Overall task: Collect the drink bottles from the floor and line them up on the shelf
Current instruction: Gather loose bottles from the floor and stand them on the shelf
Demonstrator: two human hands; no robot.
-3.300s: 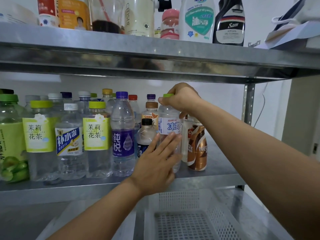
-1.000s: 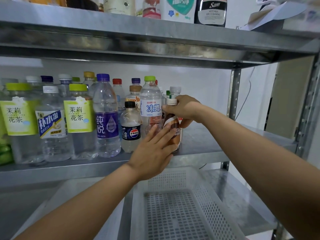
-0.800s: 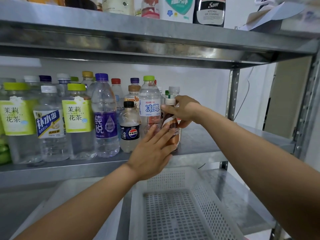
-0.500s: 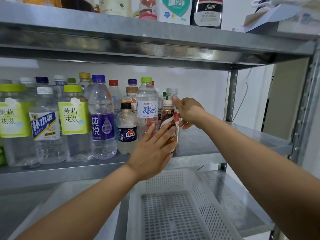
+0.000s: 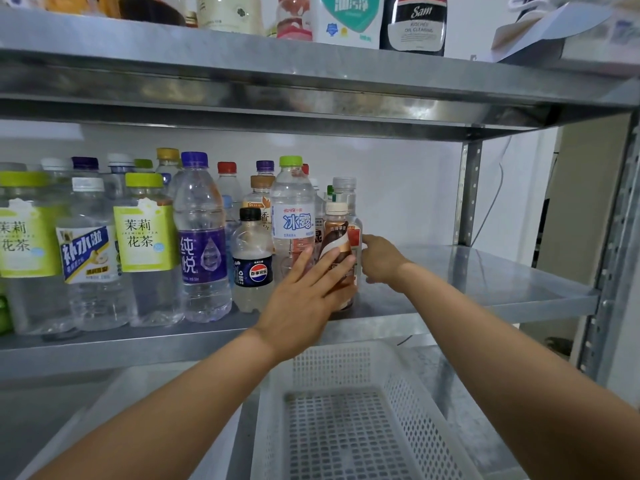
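Head view: both arms reach to the right end of the bottle row on the middle shelf.
Left grip: fingers straight and spread, laid flat on the front of the brown coffee bottle and the lower part of the green-capped water bottle. It presses and does not wrap round them.
Right grip: fingers loose, holding nothing. The forefinger touches the side of a clear bottle just behind the coffee bottle.
Coffee bottle: upright on the shelf, last at the right of the front row, close against its neighbours.
Row: small cola bottle, purple-label water and jasmine tea bottles run leftward, all upright, with more caps behind them.
Shelf: bare metal to the right of the row.
Basket: white and perforated, on the level below, under the arms; its holed floor shows through most of it.
Done, as I judge: many bottles shelved. This looks like squaring up the row's end, not carrying.
Left: the floor is out of sight, so I cannot tell whether bottles remain there.
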